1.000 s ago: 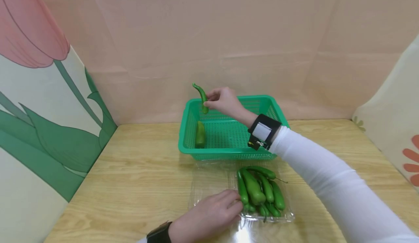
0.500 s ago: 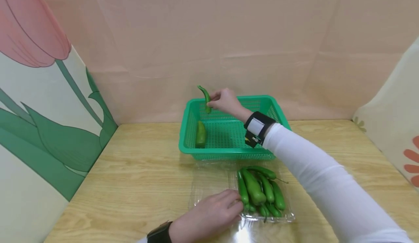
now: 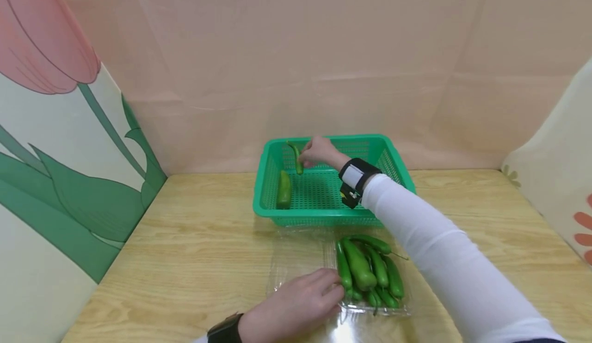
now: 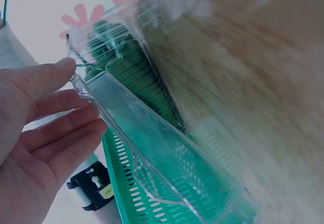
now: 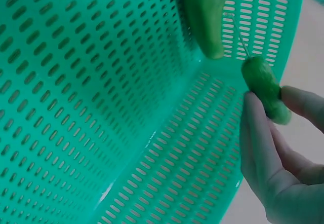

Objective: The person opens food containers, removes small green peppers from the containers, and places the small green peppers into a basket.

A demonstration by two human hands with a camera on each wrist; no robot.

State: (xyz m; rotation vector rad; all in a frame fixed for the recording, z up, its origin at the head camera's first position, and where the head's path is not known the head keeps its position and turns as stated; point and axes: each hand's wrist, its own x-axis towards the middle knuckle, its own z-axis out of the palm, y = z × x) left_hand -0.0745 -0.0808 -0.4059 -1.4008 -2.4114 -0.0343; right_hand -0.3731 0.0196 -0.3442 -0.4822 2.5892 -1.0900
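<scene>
My right hand [image 3: 319, 151] is over the far left part of the green basket [image 3: 324, 213]. Its thumb and fingers pinch a slender green chili pepper [image 5: 263, 84], whose thin stem points away from the hand in the right wrist view. A thicker green pepper [image 3: 284, 190] lies in the basket at the left, apart from the held one. Nearer the front, my left hand [image 3: 298, 302] pinches the edge of a clear plastic clamshell box [image 4: 131, 138] between thumb and fingers. Several green peppers [image 3: 363, 268] fill the right half of that box.
The box stands on the wooden table [image 3: 194, 240] just in front of the basket. A pinkish cloth backdrop [image 3: 296, 65] rises behind the basket. A tulip-printed panel [image 3: 83, 168] borders the left side, and a pale flowered cloth [image 3: 550, 163] the right.
My right hand has lowered the chili pepper into the basket and shifted slightly right. My left hand has stayed at the box.
</scene>
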